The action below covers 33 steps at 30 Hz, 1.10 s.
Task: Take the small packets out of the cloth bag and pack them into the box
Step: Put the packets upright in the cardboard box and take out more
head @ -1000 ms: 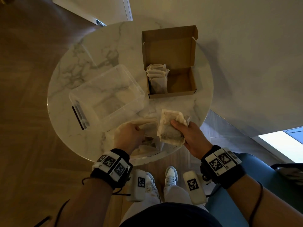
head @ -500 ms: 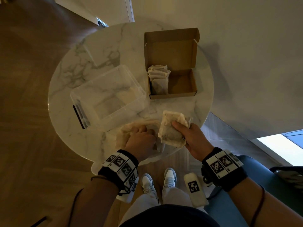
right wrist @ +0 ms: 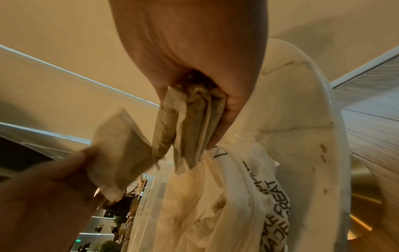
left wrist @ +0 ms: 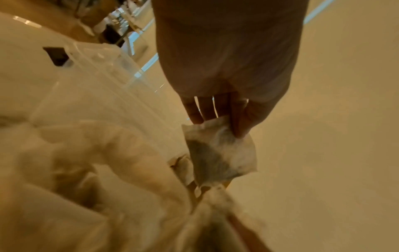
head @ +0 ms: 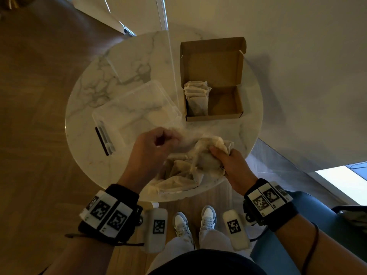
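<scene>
The white cloth bag (head: 178, 176) lies crumpled at the near edge of the marble table (head: 139, 62). My left hand (head: 170, 138) hovers above it and pinches one small pale packet (left wrist: 222, 153) by its top edge. To its right, my right hand (head: 220, 153) grips a stack of several packets (right wrist: 190, 122) over the bag. The left hand's packet (right wrist: 116, 153) is close beside that stack. At the far right of the table the brown cardboard box (head: 224, 114) stands with its lid up. A row of packets (head: 196, 98) fills its left side, and its right side is bare.
A clear plastic container (head: 135, 116) with a dark latch sits left of the box, just beyond my left hand. The table's round edge is near my body, with my shoes (head: 194, 223) on the wooden floor below. A blue seat (head: 309, 225) is on the right.
My left hand has come up out of the cloth bag with one packet and moved it right toward the stack. My right hand has stayed roughly in place with its packets.
</scene>
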Each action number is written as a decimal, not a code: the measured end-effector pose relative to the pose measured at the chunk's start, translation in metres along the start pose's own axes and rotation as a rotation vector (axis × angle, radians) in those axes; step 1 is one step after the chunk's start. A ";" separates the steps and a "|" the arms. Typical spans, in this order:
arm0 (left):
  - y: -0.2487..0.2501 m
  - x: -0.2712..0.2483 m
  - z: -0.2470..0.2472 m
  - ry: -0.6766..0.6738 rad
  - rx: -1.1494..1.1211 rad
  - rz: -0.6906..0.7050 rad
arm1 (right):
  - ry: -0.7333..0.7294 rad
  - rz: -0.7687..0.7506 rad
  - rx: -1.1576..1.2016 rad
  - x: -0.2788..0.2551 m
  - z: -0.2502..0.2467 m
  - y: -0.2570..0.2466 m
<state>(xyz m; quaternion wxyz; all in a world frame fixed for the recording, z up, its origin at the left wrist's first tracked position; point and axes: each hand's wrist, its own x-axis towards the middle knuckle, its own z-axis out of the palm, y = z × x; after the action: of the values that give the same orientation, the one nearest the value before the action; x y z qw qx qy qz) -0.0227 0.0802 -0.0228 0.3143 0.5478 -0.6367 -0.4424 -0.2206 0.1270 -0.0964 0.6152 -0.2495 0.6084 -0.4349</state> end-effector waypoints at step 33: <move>-0.005 -0.023 0.032 -0.266 0.279 0.295 | -0.256 0.141 0.236 -0.006 0.019 -0.005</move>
<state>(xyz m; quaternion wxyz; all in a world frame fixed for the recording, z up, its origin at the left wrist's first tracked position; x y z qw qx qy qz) -0.0444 0.1098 -0.0382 0.2103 0.4240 -0.8005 -0.3676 -0.2023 0.1255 -0.0865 0.7416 -0.1858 0.4856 -0.4239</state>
